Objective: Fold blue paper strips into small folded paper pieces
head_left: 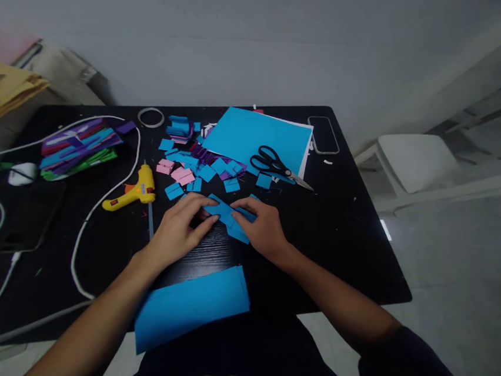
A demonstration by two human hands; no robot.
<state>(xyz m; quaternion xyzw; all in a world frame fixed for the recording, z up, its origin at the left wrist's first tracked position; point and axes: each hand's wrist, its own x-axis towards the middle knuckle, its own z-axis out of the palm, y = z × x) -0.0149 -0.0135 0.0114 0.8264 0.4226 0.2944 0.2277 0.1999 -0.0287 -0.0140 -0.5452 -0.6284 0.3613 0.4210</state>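
Observation:
Between both hands, just above the black table, is a small blue paper piece (220, 209). My left hand (184, 222) pinches its left end between thumb and fingers. At the other end, my right hand (261, 224) has its thumb and fingertips closed on the paper. Another blue piece (239, 233) shows under my right hand, partly hidden by it. Small blue and pink folded paper pieces (183, 175) lie scattered beyond my hands. Close to my body, a larger folded blue sheet (195, 304) rests over the table's near edge.
Black-handled scissors (274, 165) lie on blue sheets (260, 133) at the back. Left of my hands is a yellow glue gun (137, 190) with a glue stick. A white cable (79, 242) loops nearby. Phones (324, 135) and bundled coloured strips (79, 148) sit farther out.

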